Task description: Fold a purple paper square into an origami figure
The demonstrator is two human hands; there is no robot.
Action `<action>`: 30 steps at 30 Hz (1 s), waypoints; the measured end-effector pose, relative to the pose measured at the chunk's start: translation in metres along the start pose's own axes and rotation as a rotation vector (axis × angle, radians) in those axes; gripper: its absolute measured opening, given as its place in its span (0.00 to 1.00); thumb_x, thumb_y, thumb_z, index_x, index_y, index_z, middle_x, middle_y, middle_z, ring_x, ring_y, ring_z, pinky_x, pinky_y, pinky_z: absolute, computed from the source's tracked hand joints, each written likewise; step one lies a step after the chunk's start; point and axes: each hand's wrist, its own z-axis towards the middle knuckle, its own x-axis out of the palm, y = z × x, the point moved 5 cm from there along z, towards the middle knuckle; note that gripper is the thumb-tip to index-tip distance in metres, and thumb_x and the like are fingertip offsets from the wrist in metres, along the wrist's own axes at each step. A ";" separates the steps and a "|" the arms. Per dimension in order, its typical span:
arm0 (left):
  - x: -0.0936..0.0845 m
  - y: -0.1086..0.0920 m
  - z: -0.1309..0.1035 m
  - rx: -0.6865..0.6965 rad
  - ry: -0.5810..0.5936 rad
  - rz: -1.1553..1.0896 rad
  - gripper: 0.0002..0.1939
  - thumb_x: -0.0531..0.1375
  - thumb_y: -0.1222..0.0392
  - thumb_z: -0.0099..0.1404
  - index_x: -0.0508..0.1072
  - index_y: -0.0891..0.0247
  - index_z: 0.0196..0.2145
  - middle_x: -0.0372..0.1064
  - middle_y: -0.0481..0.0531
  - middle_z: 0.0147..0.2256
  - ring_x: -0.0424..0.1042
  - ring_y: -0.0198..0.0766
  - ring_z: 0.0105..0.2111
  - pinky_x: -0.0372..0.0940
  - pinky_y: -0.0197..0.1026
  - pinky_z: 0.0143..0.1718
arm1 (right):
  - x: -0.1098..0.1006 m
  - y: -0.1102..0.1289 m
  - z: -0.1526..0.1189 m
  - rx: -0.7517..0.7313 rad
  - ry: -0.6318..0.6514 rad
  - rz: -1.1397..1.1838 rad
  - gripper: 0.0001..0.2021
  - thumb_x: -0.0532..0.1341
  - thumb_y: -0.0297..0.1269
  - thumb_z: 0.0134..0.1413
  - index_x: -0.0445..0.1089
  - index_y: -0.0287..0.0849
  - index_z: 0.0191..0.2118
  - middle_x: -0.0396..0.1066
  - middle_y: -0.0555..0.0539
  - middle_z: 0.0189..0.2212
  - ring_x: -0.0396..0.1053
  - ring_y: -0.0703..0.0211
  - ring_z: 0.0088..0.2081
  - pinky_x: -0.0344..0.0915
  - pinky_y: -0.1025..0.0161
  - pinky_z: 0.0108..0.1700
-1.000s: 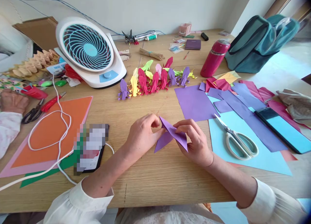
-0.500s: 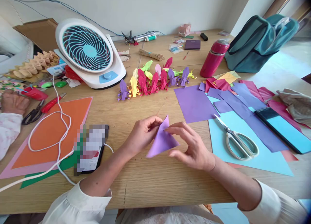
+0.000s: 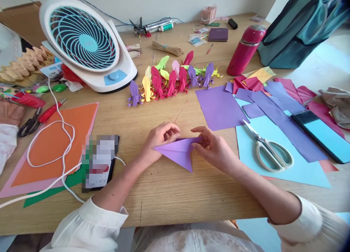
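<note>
Between my two hands is a folded piece of purple paper (image 3: 179,150), a triangle with one point hanging down toward me. My left hand (image 3: 160,141) pinches its upper left edge, the fingertips partly hidden behind the paper. At the upper right corner, the thumb and fingers of my right hand (image 3: 214,146) are closed on the paper. A flat purple sheet (image 3: 221,108) lies just beyond my right hand. Scissors with white handles (image 3: 269,150) rest to the right on a light blue sheet (image 3: 298,175).
Folded paper figures (image 3: 172,81) stand in rows behind my hands. A white fan (image 3: 90,44), an orange sheet (image 3: 54,142) and a phone (image 3: 100,162) with a cable are at left. A red flask (image 3: 246,50) and a teal bag (image 3: 295,33) stand back right. Another person's hand (image 3: 11,111) is far left.
The purple paper has been turned, so its point now hangs down instead of up. My right hand has closed on its corner. The view has shifted slightly.
</note>
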 end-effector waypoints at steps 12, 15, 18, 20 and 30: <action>0.013 0.014 -0.018 -0.350 0.156 -0.431 0.33 0.66 0.35 0.55 0.71 0.64 0.47 0.74 0.54 0.38 0.73 0.40 0.35 0.69 0.40 0.37 | -0.003 -0.004 0.002 0.046 -0.055 -0.386 0.13 0.59 0.33 0.60 0.63 0.45 0.51 0.71 0.54 0.28 0.67 0.60 0.28 0.59 0.63 0.32; 0.016 0.017 -0.018 -0.270 0.039 -0.111 0.17 0.66 0.49 0.58 0.72 0.63 0.39 0.71 0.47 0.29 0.69 0.34 0.25 0.63 0.35 0.28 | 0.000 0.000 0.000 -0.038 -0.034 -0.637 0.13 0.62 0.34 0.59 0.66 0.44 0.49 0.73 0.46 0.39 0.71 0.53 0.39 0.62 0.60 0.35; 0.013 0.021 -0.015 -0.263 0.000 0.058 0.10 0.62 0.54 0.61 0.73 0.63 0.35 0.71 0.46 0.27 0.69 0.34 0.24 0.62 0.35 0.26 | -0.001 0.012 -0.003 -0.268 -0.056 -0.737 0.10 0.61 0.32 0.62 0.69 0.42 0.49 0.70 0.41 0.46 0.68 0.50 0.46 0.66 0.57 0.43; 0.009 0.022 -0.013 -0.270 0.001 0.116 0.09 0.61 0.54 0.60 0.74 0.63 0.34 0.73 0.47 0.28 0.70 0.35 0.26 0.63 0.35 0.26 | 0.000 0.017 -0.007 -0.406 -0.029 -0.704 0.09 0.56 0.29 0.66 0.71 0.41 0.48 0.71 0.42 0.44 0.68 0.52 0.44 0.66 0.57 0.45; 0.006 0.025 -0.012 -0.299 0.089 0.250 0.25 0.58 0.39 0.62 0.67 0.63 0.20 0.64 0.48 0.20 0.62 0.35 0.22 0.52 0.36 0.22 | 0.022 0.012 -0.032 -0.448 0.095 -0.988 0.25 0.55 0.42 0.68 0.60 0.31 0.64 0.68 0.36 0.45 0.64 0.45 0.43 0.64 0.51 0.43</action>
